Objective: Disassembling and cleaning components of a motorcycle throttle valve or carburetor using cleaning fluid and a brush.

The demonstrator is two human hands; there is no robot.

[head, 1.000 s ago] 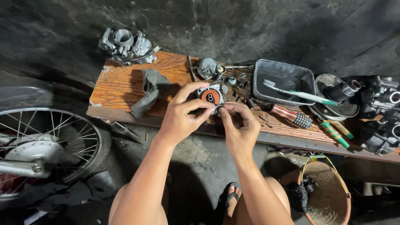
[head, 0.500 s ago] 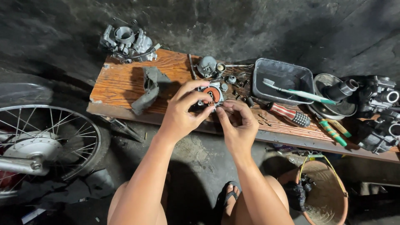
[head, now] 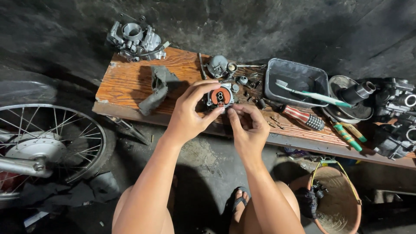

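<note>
My left hand [head: 189, 113] grips a small metal carburettor part with an orange round face [head: 219, 96], held above the front edge of a wooden plank [head: 125, 84]. My right hand [head: 248, 129] sits just right of it, fingertips pinched together at the part's lower edge; whether they hold something tiny I cannot tell. Small screws and bits [head: 249, 89] lie on the plank right behind the part.
A grey carburettor body [head: 136, 40] stands at the plank's far left, a dark rag [head: 157, 87] beside it. A grey tray [head: 296, 81] with a toothbrush [head: 314, 94], a striped-handle screwdriver [head: 301, 117] and engine parts [head: 396, 117] lie right. A spoked wheel [head: 47, 145] is left, a bucket [head: 339, 203] lower right.
Both hands have kept the same grip on the part; the view has shifted slightly. My right fingers have closed in under the orange face.
</note>
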